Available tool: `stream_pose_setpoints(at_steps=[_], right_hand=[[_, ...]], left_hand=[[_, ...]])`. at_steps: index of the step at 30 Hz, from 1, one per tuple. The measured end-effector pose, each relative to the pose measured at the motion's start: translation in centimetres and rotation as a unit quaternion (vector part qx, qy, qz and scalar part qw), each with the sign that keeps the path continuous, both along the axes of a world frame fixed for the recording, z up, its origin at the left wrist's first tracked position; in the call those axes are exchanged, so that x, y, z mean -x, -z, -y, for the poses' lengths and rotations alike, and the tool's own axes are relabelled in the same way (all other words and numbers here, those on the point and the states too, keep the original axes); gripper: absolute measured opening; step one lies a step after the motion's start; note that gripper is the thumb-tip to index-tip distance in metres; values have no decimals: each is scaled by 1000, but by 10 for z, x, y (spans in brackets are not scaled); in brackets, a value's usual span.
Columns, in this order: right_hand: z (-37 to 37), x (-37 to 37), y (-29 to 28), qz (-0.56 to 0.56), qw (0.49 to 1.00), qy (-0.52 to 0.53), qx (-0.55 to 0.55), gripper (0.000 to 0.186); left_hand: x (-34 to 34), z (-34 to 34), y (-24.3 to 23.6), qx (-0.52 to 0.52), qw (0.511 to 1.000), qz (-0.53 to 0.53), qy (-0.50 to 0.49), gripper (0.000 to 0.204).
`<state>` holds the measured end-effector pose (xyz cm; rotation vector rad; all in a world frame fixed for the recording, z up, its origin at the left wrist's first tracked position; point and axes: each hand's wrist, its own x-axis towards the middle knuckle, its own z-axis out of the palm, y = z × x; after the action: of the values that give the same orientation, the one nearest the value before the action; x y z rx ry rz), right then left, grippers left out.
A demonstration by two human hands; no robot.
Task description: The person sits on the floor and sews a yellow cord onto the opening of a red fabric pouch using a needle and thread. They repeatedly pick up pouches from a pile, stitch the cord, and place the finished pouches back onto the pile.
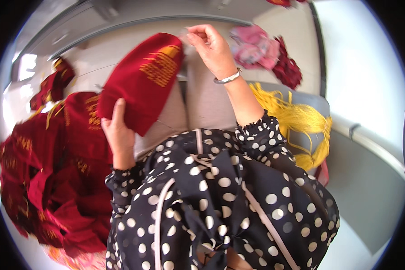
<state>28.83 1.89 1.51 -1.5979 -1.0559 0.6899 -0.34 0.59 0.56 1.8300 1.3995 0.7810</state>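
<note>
Pile of dark red cloth pieces with gold print lies heaped at the person's left side, well clear of the lap; left hand is closed on the lower edge of one red cloth piece, fingers over the front face, thumb hidden behind; the piece is held up over the knees, tilted, gold lettering toward its upper right; judgement: the step in hand looks like pulling a thread or cord at the top corner, so the left grip should stay firm and low to keep the cloth taut while the other hand draws straight away from the seam rather than sideways; right hand is raised above the cloth's top corner, fingers curled in a pinch on something too fine and blurred to identify, wrist bent, metal bangle at the wrist; forearm rises from a polka-dot sleeve; bundle of yellow cord rests just beside the right thigh.
</note>
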Motion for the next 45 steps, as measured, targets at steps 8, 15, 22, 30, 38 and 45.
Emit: stream_pose_setpoints(at_steps=[8,15,22,30,38,45], right_hand=[[137,-148,-23,245,933,95,245,18],[214,-155,10,353,831,53,427,13],[235,-148,29,417,746,93,510,13],[225,-153,23,405,803,114,423,12],[97,-55,-29,247,958,124,75,11],[-19,42,-46,-144,981,-129,-11,11]], left_hand=[[-29,-25,-5,289,849,426,-120,18],[-22,-28,3,308,834,433,-147,21],[-21,-30,2,311,832,434,-151,23],[-15,-31,11,291,856,410,-122,24],[9,-28,35,63,997,22,41,52],[-11,-16,-8,-39,973,-186,133,72]])
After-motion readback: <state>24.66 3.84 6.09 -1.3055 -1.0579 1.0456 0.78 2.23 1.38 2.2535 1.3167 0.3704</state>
